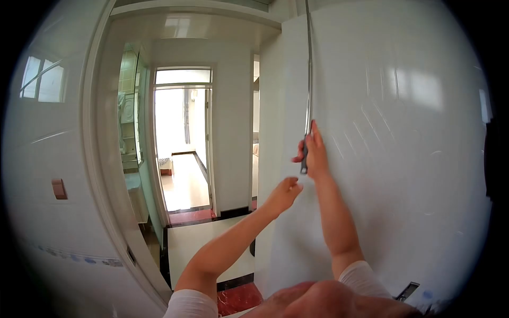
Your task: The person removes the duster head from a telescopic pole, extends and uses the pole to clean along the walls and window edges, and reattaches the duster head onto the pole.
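Observation:
A long, thin metal pole [308,79] with a dark handle [304,165] stands nearly upright along the glossy white wall panel [403,175]. Its upper part runs out of view at the top, so what is on that end is hidden. My right hand [317,155] grips the dark handle, thumb on the left side and fingers pointing up. Just below and left of the handle's lower end, my left hand [283,197] is raised with its fingers curled in. It appears apart from the pole, and nothing shows in it.
Ahead, a doorway [212,127] opens onto a bright room. Left of it is a glass-sided space with shelves [129,127]. A brown wall switch [59,188] is on the left wall. Dark-edged flooring [233,222] and a red floor strip [238,299] lie below.

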A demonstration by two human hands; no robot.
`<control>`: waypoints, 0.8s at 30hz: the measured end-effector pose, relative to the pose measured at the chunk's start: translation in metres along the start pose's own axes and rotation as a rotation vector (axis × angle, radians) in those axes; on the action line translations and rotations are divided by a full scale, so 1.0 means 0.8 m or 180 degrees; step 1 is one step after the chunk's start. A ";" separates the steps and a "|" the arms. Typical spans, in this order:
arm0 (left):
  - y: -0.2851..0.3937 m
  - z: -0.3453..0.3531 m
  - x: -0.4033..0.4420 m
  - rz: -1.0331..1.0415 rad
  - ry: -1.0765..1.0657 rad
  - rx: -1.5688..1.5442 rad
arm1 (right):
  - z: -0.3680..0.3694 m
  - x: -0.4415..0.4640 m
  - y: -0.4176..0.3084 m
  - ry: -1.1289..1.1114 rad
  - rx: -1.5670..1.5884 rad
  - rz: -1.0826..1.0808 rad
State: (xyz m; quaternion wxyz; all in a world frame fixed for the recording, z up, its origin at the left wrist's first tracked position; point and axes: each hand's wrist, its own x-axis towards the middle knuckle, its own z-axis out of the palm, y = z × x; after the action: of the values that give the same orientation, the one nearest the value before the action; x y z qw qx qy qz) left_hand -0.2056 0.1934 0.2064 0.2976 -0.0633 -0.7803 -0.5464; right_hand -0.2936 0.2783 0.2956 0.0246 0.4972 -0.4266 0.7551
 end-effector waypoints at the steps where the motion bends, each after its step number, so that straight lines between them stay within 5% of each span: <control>1: -0.024 -0.005 -0.012 0.0224 -0.0004 0.0697 | -0.004 0.018 -0.006 0.0138 0.0027 -0.0011; 7: -0.093 -0.062 -0.126 -0.1353 -0.0700 0.0311 | 0.013 0.123 -0.056 0.0272 -0.0579 0.0150; 10: -0.114 -0.088 -0.168 -0.1892 -0.0409 -0.0220 | 0.036 0.131 -0.037 0.0091 -0.0527 0.0212; 15: -0.108 -0.138 -0.187 -0.1713 0.0064 -0.0441 | 0.095 0.115 -0.008 -0.0411 -0.0091 0.0192; 24: -0.031 -0.207 -0.143 -0.0855 0.0624 -0.0606 | 0.167 0.067 0.025 -0.0699 -0.0757 0.0192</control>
State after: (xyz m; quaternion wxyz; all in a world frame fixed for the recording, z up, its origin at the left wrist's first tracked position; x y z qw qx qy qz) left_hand -0.0575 0.0618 0.1627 0.2893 0.0671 -0.6937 -0.6562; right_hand -0.2324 0.1551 0.3435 0.0138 0.5573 -0.5279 0.6408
